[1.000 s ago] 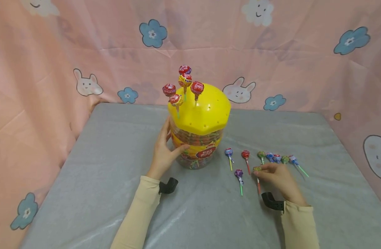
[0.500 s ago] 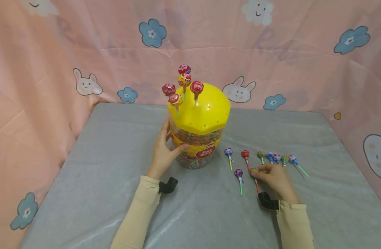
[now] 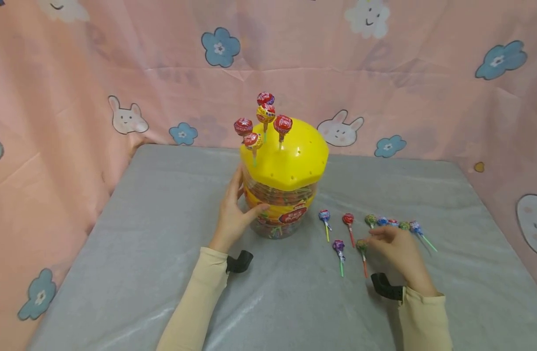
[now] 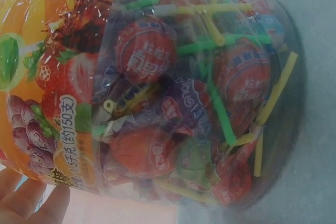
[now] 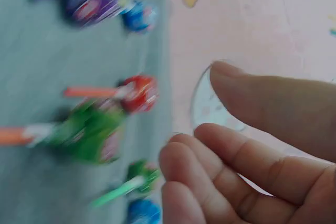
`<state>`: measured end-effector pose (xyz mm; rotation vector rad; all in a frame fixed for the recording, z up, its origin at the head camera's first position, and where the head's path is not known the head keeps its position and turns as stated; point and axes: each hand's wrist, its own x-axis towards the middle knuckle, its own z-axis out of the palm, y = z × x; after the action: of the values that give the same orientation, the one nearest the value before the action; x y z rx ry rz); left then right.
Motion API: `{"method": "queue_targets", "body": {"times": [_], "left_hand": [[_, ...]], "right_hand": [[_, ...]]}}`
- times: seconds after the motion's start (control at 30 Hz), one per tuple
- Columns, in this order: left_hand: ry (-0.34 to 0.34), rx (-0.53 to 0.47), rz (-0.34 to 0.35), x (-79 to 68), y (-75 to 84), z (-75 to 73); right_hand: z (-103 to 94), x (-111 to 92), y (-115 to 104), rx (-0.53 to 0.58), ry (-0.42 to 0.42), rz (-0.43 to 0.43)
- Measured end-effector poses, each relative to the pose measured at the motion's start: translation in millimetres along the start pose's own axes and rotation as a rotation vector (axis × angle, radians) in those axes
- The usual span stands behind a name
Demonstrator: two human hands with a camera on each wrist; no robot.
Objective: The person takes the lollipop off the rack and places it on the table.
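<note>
The green-wrapped lollipop [image 3: 362, 245] lies on the surface [image 3: 294, 302] just left of the nearer right hand [image 3: 402, 253], its orange stick [image 3: 365, 269] pointing toward the near side. That hand is empty, thumb [image 5: 283, 103] and fingers [image 5: 184, 166] apart; the left hand [image 3: 234, 217] grips the jar [image 3: 280, 199].

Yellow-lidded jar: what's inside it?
Low in the jar, wrapped lollipops with green and yellow sticks are visible. The printed label hides whatever lies behind it, and the yellow lid covers the top.
</note>
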<state>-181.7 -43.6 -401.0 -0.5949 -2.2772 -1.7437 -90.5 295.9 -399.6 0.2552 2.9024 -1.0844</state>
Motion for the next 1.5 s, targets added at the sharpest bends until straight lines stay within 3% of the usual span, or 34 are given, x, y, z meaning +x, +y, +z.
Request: {"method": "queue_targets", "body": {"times": [0.2, 0.53, 0.7, 0.8, 1.07, 1.5], "left_hand": [[0.000, -0.003, 0.001, 0.2, 1.8, 1.7], [-0.009, -0.013, -0.010, 0.2, 2.2, 3.1], [-0.007, -0.016, -0.009, 0.1, 1.9, 2.3], [-0.005, -0.014, -0.007, 0.1, 1.6, 1.9], [-0.002, -0.011, -0.003, -0.1, 0.3, 0.8], [-0.007, -0.003, 0.001, 0.8, 0.8, -0.7]], "right_hand": [[-9.9, -3, -36, 0.049, 0.149, -0.117], [-28.7, -1, -120, 0.284, 0.269, -0.354], [-27.6, 4, -157, 0.499, 0.316, -0.572], [-24.3, 8, -176, 0.556, 0.331, -0.665], [-13.0, 20, -215, 0.584, 0.331, -0.701], [0.9, 39, -241, 0.660, 0.301, -0.771]]}}
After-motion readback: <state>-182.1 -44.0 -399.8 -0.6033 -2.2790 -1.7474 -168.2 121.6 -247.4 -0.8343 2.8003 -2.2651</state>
